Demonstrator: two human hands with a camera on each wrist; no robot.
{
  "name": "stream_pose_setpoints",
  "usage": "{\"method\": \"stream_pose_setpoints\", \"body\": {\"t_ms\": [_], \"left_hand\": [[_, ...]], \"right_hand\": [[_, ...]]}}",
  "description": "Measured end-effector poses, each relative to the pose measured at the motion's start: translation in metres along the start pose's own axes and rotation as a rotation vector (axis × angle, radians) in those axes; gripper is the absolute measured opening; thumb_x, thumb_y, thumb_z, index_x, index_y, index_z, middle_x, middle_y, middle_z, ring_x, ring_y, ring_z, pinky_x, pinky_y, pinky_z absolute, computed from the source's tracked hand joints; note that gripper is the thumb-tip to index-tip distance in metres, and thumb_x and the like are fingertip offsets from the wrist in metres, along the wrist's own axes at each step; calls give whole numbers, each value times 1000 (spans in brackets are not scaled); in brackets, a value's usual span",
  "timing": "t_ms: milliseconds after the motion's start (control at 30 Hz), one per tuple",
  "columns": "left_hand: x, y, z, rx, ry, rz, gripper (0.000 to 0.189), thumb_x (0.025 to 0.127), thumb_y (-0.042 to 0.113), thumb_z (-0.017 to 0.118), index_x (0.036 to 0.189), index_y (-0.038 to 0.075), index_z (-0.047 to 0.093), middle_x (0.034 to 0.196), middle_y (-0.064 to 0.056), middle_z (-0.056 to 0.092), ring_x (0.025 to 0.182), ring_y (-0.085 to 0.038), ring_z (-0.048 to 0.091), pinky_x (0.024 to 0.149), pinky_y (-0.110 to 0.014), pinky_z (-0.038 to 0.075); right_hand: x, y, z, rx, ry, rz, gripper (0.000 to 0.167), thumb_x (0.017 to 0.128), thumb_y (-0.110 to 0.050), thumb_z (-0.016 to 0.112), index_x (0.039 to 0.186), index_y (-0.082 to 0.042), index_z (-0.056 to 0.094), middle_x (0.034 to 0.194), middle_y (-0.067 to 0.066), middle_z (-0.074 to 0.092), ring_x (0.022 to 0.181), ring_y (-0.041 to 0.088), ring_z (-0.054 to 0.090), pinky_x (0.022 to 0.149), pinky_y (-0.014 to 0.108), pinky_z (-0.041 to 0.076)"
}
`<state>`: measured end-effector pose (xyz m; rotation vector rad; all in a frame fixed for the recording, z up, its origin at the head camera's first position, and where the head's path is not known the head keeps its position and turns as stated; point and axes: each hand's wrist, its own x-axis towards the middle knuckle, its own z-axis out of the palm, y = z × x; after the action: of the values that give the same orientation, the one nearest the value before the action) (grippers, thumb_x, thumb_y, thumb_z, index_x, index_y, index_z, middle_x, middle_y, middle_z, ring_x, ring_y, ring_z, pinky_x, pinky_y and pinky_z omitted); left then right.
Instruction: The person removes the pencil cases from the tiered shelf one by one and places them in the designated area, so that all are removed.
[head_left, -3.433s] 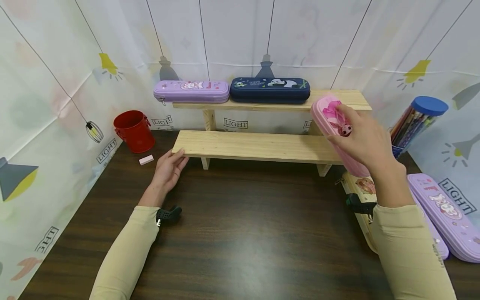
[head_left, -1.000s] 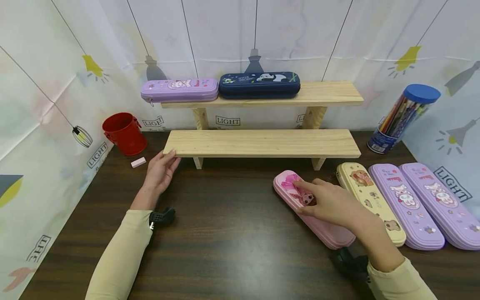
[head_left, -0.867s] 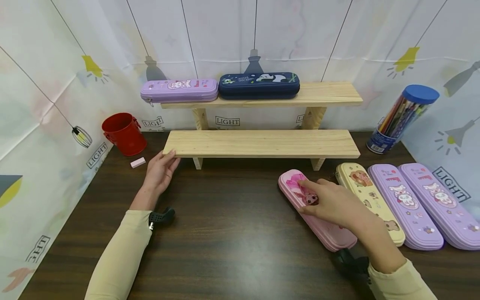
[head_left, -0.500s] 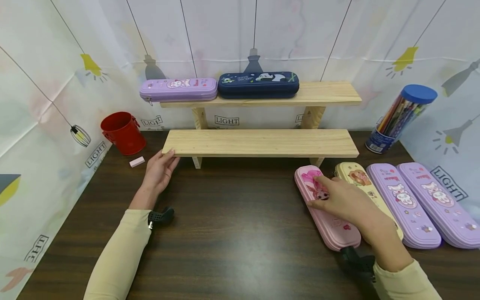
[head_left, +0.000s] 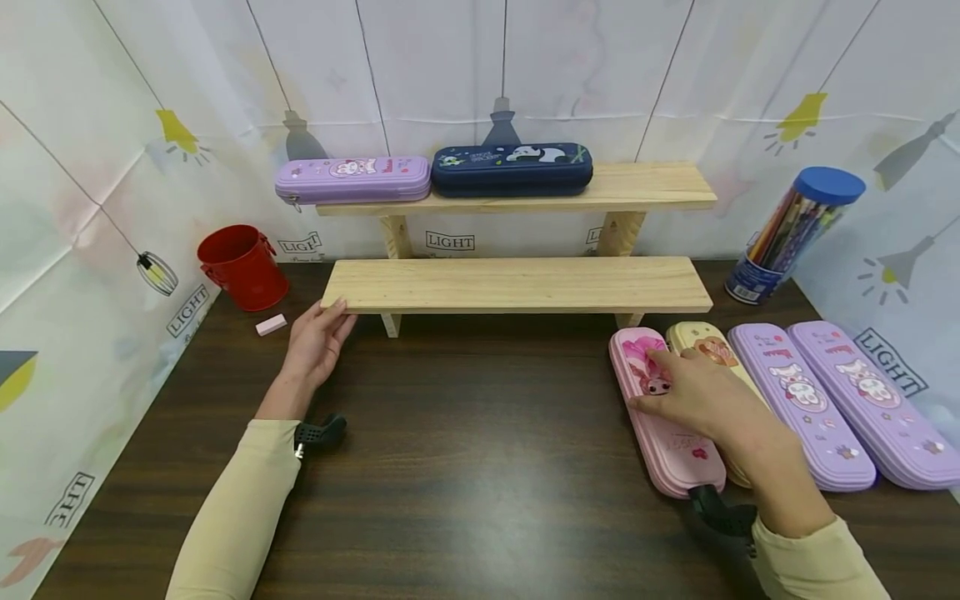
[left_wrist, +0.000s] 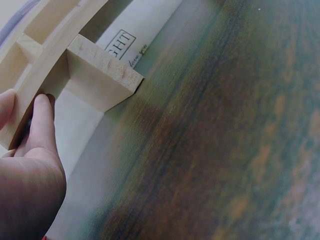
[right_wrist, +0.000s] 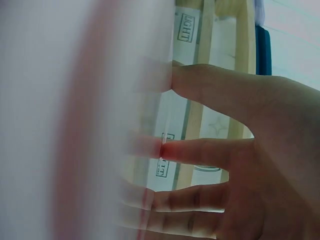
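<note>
So, right fingers [right_wrist: 200, 152] on pink case [head_left: 678, 450].

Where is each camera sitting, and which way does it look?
Head: worn up there, facing forward and down at the two-tier pale wooden shelf and dark-brown wood-grain table; the left hand, right hand and cream sleeves show.
Left wrist: worn there, facing the left hand gripping the shelf; only that hand shows.
Right wrist: worn there, facing the right hand against a blurred pinkish surface, probably the long pink pencil case.
Shared: head and left wrist both see the left hand, shelf and table.
</note>
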<state>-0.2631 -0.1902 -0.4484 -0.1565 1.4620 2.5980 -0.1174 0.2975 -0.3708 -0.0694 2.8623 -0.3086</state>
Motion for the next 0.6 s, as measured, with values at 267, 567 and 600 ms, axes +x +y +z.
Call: {"method": "stream_pose_setpoints", "body": {"t_ms": [267,567,600], "left_hand": [[-2,0,-2,-18,-2,10,67,97,12,63,154,5,30,134,-4,58,110,-6,67,100,-22,52],[-1,0,0,-34,-3,1,66,98,11,62,155,6,29,133,-4,57,108,-6,68,101,-23,50],[-1,0,0,-31,-3,3,66,98,11,62,155,6,29,131,-3,59,108,-6,68,100,-23,50]], "right_hand": [[2,1,-3,-2,-7,15,91,79,-60,72,146,-4,45,125,36,55,107,51,57,83,69,52],[-3,4,-6,-4,18,-23,99,72,-66,76,145,-6,47,121,31,58,98,42,60,76,63,54],[-3,4,-6,-6,19,-20,99,72,-66,77,146,-7,47,121,30,57,97,41,60,74,62,54]]}}
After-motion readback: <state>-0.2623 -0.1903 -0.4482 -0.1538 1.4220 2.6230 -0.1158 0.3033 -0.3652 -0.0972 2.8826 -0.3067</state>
